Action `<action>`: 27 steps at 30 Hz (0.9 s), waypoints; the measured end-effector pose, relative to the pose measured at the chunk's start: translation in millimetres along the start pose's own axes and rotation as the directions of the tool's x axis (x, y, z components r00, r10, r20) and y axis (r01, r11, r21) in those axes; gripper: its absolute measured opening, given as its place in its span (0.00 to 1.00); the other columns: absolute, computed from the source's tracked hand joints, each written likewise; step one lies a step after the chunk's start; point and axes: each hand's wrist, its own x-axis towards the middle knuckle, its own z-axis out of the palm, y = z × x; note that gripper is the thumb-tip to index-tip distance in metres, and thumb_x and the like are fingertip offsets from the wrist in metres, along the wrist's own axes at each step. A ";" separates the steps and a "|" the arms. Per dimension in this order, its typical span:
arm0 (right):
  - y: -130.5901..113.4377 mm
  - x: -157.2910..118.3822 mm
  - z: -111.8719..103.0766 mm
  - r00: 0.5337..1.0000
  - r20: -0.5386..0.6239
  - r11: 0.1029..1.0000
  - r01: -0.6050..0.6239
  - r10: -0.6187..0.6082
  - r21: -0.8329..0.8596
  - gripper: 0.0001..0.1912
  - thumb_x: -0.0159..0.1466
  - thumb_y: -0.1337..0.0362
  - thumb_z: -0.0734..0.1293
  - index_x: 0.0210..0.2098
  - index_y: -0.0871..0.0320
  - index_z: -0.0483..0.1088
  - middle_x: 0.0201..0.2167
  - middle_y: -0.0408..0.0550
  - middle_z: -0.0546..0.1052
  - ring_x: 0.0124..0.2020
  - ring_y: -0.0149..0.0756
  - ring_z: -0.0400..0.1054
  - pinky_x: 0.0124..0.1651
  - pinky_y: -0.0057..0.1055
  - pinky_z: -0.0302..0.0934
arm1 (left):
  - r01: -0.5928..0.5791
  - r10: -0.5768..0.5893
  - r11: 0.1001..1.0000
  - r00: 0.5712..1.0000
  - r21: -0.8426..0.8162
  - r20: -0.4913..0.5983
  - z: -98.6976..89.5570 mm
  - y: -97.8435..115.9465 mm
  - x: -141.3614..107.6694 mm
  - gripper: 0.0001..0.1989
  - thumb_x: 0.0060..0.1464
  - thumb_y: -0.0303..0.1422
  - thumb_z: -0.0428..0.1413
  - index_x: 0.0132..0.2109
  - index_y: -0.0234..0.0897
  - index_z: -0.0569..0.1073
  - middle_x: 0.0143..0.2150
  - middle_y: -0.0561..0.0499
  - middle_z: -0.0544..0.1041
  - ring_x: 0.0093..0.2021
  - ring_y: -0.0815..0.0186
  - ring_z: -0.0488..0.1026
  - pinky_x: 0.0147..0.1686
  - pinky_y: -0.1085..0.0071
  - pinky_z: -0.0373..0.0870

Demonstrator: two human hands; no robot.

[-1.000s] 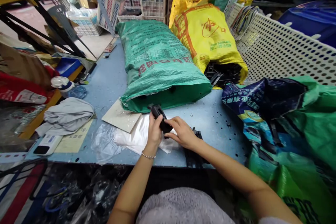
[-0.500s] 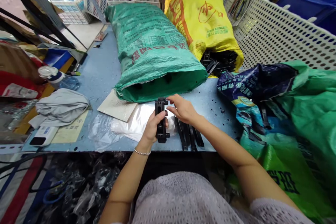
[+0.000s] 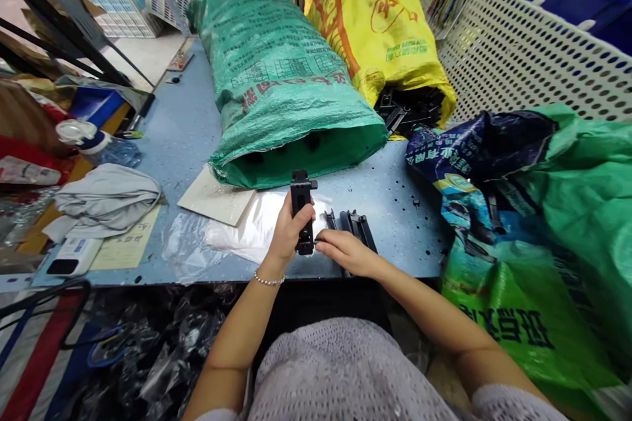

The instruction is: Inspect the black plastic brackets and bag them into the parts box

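My left hand (image 3: 290, 227) is wrapped round a black plastic part (image 3: 302, 210), which stands lengthwise above the table's front edge. At the part's lower right end, the fingers of my right hand (image 3: 345, 251) are pinched on a small knob or lever that is too small to make out. Beside that hand lie several long black pieces (image 3: 359, 227), partly covered by it. White plastic sheeting (image 3: 247, 230) lies under and left of my left hand. Just beyond the part, a green woven sack (image 3: 291, 92) gapes open towards me.
A yellow sack (image 3: 382, 33) of black parts stands at the back. On the left are a beige board (image 3: 214, 197), a grey cloth (image 3: 108, 200), a white device (image 3: 76, 256) and a bottle (image 3: 106, 148). Green and blue bags (image 3: 543, 250) lie right, before a perforated white basket (image 3: 533, 46).
My right hand has moved from the part's upper end down to its lower end, and its fingers have closed. The part is held a little higher. The view has shifted slightly.
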 end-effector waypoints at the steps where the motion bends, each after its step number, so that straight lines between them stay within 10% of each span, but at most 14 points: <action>1: 2.9 1.3 -2.2 1.000 -0.011 1.000 0.012 -0.011 0.017 0.19 0.73 0.52 0.55 0.31 0.57 0.63 0.26 0.42 0.66 0.29 0.32 0.62 0.33 0.28 0.53 | -0.090 0.088 0.994 0.995 0.057 0.041 -1.2 2.6 -3.6 0.25 0.55 0.50 0.60 0.52 0.40 0.68 0.42 0.49 0.71 0.39 0.67 0.70 0.41 0.68 0.69; 4: 6.1 9.8 -24.0 0.993 -0.103 0.996 0.062 -0.055 0.059 0.23 0.71 0.50 0.55 0.25 0.56 0.60 0.22 0.40 0.62 0.25 0.31 0.58 0.31 0.29 0.51 | -0.377 0.320 0.899 0.914 0.225 0.250 -3.5 12.1 -23.8 0.40 0.43 0.61 0.61 0.58 0.45 0.67 0.55 0.44 0.67 0.57 0.52 0.65 0.57 0.54 0.64; 7: 1.7 18.4 -49.6 0.966 -0.260 0.981 0.050 0.001 0.189 0.24 0.70 0.48 0.56 0.23 0.56 0.60 0.20 0.40 0.62 0.24 0.30 0.57 0.30 0.29 0.52 | -0.511 0.343 0.772 0.835 0.377 0.430 -1.2 4.8 -47.4 0.34 0.39 0.61 0.63 0.49 0.47 0.75 0.65 0.44 0.58 0.68 0.43 0.52 0.66 0.46 0.53; 12: 17.4 38.2 -32.9 0.966 -0.180 0.847 -0.066 0.187 0.527 0.21 0.67 0.46 0.60 0.28 0.57 0.66 0.20 0.39 0.65 0.20 0.28 0.58 0.24 0.26 0.53 | -0.247 0.217 0.792 0.969 0.559 0.121 12.4 -72.9 -48.4 0.11 0.64 0.40 0.51 0.40 0.39 0.72 0.59 0.41 0.63 0.61 0.54 0.64 0.61 0.50 0.62; 16: 52.2 60.0 2.8 0.799 -0.440 0.752 -0.023 0.410 0.658 0.23 0.65 0.43 0.61 0.26 0.56 0.64 0.17 0.37 0.62 0.17 0.25 0.54 0.19 0.24 0.49 | -0.242 0.206 0.612 0.968 0.752 0.144 23.5 -127.2 -37.8 0.05 0.61 0.33 0.54 0.41 0.36 0.71 0.58 0.39 0.64 0.62 0.52 0.61 0.62 0.47 0.60; 27: 71.0 60.3 -1.4 0.617 -0.638 0.688 0.207 0.460 0.696 0.24 0.61 0.40 0.64 0.28 0.56 0.64 0.17 0.36 0.65 0.15 0.23 0.55 0.16 0.23 0.49 | -0.287 0.286 0.552 0.947 0.783 0.146 22.4 -133.2 -37.5 0.07 0.61 0.33 0.54 0.45 0.36 0.68 0.58 0.38 0.65 0.61 0.53 0.61 0.60 0.49 0.61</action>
